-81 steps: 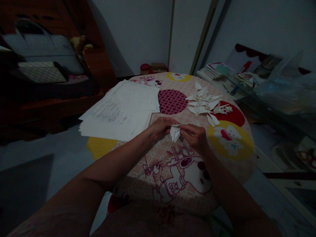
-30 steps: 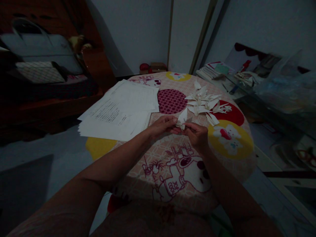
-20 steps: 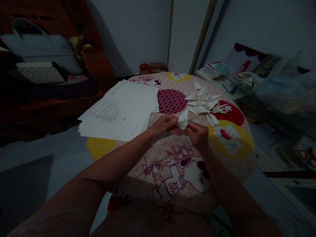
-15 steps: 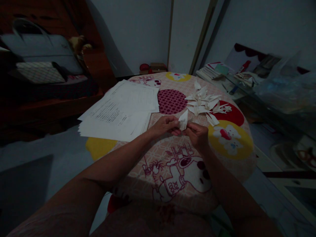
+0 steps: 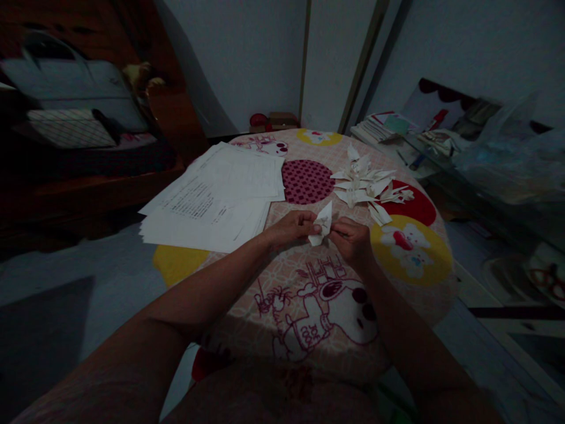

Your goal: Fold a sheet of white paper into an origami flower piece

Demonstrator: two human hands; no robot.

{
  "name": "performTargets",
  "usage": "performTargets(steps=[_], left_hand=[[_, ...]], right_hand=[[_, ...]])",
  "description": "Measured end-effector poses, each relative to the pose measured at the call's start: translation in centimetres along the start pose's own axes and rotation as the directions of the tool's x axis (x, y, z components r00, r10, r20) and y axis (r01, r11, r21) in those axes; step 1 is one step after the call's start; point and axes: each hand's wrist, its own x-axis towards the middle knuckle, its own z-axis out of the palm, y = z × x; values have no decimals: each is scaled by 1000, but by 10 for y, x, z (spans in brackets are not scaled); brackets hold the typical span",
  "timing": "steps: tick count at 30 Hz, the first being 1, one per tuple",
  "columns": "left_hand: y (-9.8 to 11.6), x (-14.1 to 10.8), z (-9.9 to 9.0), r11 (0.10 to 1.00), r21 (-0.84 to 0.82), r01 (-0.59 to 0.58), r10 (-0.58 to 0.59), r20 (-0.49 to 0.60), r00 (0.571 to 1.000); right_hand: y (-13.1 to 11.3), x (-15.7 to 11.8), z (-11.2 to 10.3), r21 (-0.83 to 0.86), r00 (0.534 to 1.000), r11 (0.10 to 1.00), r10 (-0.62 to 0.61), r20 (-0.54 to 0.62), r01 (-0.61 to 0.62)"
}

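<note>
Over the middle of the round table, a small folded paper piece (image 5: 323,221) with printing on it is held between both hands. My left hand (image 5: 295,227) pinches its left side, thumb on the face of the paper. At its right edge, the fingers of my right hand (image 5: 352,237) are closed on the paper. Beyond my right hand lies a cluster of folded paper flowers (image 5: 362,181) with pointed petals. To the left is a spread stack of printed sheets (image 5: 212,197).
A patterned cloth covers the round table (image 5: 260,282). On the right stands a glass-topped shelf with a clear plastic bag (image 5: 498,156) and a pile of papers (image 5: 379,126). A grey handbag (image 5: 83,88) rests on a wooden seat (image 5: 170,123) at the left.
The folded paper has turned in my fingers, and more of it now shows below my left thumb. My left fingers have drawn in. The flowers and sheets have stayed put.
</note>
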Motion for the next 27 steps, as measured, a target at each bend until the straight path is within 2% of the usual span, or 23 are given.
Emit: performTargets(steps=[5, 11, 13, 17, 20, 23, 27], left_hand=[[-7, 4, -5, 997, 72, -6, 9, -44, 999], [-20, 12, -16, 965, 257, -54, 75, -73, 994], [-21, 12, -16, 912, 402, -83, 126, -82, 989], [-17, 9, -11, 738, 664, -121, 256, -110, 960], [-13, 7, -7, 667, 736, -118, 312, -132, 941], [-8, 6, -5, 599, 795, -95, 321, -129, 938], [-5, 6, -6, 557, 821, -126, 291, -51, 955]], right_hand=[[6, 1, 1, 10, 997, 1000, 24, 76, -25], [17, -1, 5, 42, 987, 992, 112, 118, -118], [19, -1, 6, 57, 985, 990, 122, 122, -130], [21, -1, 7, 21, 985, 992, 118, 126, -121], [22, 0, 9, -19, 986, 994, 110, 123, -109], [22, 0, 9, -35, 986, 994, 107, 130, -103], [22, -1, 10, -29, 985, 994, 108, 137, -105]])
